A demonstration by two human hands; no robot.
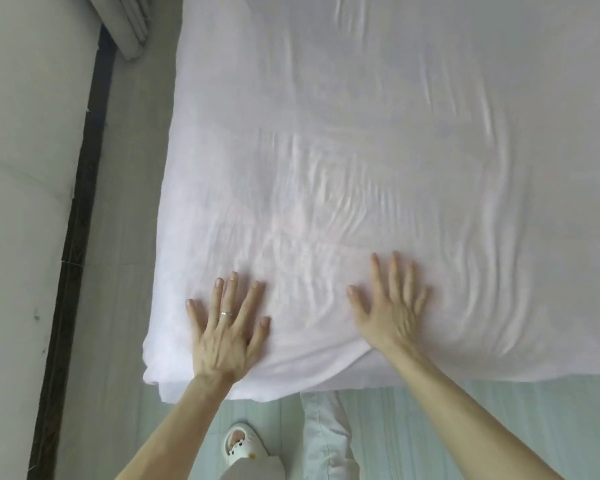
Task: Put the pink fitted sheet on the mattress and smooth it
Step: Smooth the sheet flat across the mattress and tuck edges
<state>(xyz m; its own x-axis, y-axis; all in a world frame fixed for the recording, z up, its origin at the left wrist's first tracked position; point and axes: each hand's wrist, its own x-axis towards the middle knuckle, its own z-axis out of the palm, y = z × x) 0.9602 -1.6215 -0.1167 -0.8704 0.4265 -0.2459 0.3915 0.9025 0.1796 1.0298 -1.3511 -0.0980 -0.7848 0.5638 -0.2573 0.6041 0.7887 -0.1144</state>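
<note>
Smoothing w/ both palms, lower centre of frame.
Our left hand (224,336) & right hand (392,306) lie flat, fingers spread wide, gripping nothing, on the pink fitted sheet (361,133), which covers the mattress. Wrinkles (343,209) sit mid-frame, just above the fingertips, nearer the right hand; we'd probably push up-frame.

The sheet (361,150) hides the mattress entirely and runs off the frame's top and right edges. Creases at right are blurred. A curtain (129,26) is cut off at top left. The left forearm (174,427) and right forearm (465,417) leave the bottom edge. A slipper (239,445) is partly covered by what may be a trouser leg (253,471).
</note>
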